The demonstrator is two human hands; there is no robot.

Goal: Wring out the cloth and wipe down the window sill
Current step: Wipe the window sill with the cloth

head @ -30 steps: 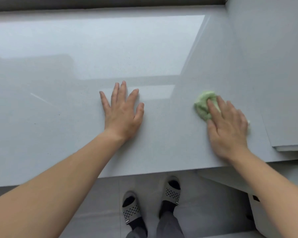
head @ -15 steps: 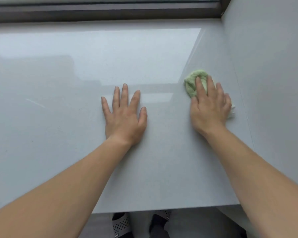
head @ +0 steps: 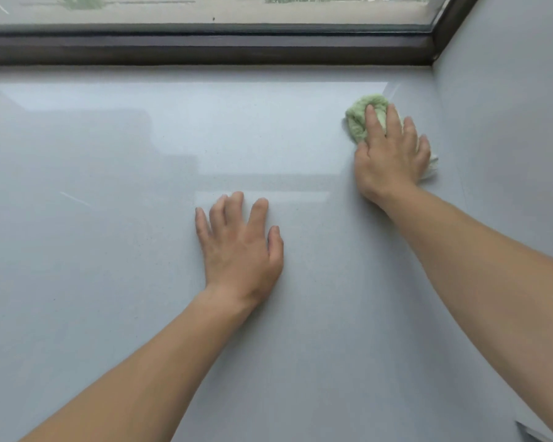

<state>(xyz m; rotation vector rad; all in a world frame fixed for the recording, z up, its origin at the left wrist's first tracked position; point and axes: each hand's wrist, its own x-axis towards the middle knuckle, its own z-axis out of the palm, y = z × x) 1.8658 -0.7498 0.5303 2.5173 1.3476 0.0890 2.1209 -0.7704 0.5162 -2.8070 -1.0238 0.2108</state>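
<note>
A bunched light-green cloth (head: 358, 122) lies on the glossy pale grey window sill (head: 109, 186), far right, close to the side wall. My right hand (head: 390, 154) presses flat on top of the cloth, fingers spread over it and covering most of it; a paler corner of the cloth sticks out to the right of my hand. My left hand (head: 240, 247) rests palm down on the bare sill near the middle, fingers apart, holding nothing.
A dark window frame (head: 205, 49) runs along the far edge of the sill, with glass above it. A grey side wall (head: 508, 122) bounds the sill on the right. Left of my hands the sill stretches wide and shiny.
My right hand has slid the cloth away from me, from the sill's front edge toward the window frame. My view has tilted upward, so my feet are gone from sight. My left hand stays planted.
</note>
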